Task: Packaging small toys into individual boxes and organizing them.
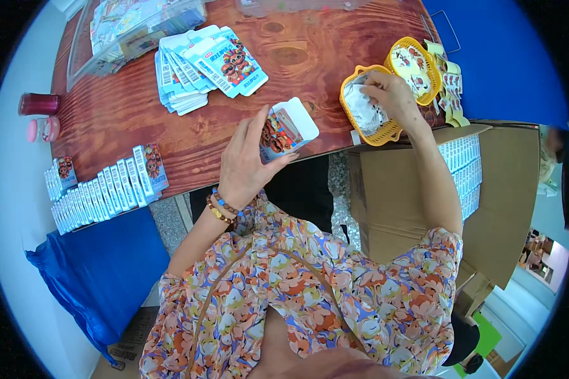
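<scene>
My left hand (241,156) grips a small blue printed carton (278,134) with a cartoon picture, near the table's front edge. The carton's white end flap (305,121) stands open toward the right. Over a yellow plastic basket (382,139), my right hand (393,100) reaches in with fingers pinched together. White film-like material with small dark bits (365,112) lines this basket. Whatever the fingertips hold, if anything, is too small to make out. Ahead of the left hand lies a loose pile of flat, unfolded cartons (231,63).
A second yellow basket (437,81) holds printed pieces, beside yellowish sticker strips (454,95). Filled cartons stand in a row (110,188) at the left edge. A clear plastic bin (139,41) sits far left, near a dark red jar (39,104). An open cardboard box (398,202) with stacked cartons stands right.
</scene>
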Available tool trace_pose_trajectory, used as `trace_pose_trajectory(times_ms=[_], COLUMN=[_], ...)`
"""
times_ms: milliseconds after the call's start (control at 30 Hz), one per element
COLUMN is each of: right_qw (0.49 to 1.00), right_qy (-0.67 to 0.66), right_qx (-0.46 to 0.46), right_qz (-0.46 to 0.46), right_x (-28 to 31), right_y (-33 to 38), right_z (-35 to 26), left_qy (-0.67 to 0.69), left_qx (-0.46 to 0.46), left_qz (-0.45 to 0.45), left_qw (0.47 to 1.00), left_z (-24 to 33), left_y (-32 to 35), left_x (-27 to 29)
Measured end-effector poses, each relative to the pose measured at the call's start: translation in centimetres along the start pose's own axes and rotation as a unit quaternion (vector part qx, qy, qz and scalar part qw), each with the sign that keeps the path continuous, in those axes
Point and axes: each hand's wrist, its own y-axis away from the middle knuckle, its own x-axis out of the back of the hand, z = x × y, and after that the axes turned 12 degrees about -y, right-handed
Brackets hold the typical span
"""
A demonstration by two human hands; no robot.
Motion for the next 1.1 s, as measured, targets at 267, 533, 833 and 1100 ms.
trace_pose_trajectory(times_ms=[267, 533, 833, 1100], right_qw=[0.987, 0.965, 0.954, 0.976], right_qy=[-0.15, -0.261, -0.295, -0.035], right_qx=[-0.035, -0.009, 0.053, 0.205], right_qz=[-0.044, -0.019, -0.029, 0.06], right_x=[2.4, 2.6, 1.2, -1.8], right_y=[1.2, 1.5, 4.3, 5.7], right_z=[-0.4, -1.0, -6.7, -9.6], left_qy=[0.003, -0.004, -0.066, -0.079], left_qx=[-0.013, -0.027, -0.058, -0.063], left_qz=[0.004, 0.001, 0.027, 0.053], left_qw=[1.0, 1.0, 0.996, 0.994], left_z=[0.3, 0.3, 2.1, 2.6], left_y=[-0.7, -1.0, -3.0, -3.2], left_x=[-0.6, -0.8, -1.7, -2.2])
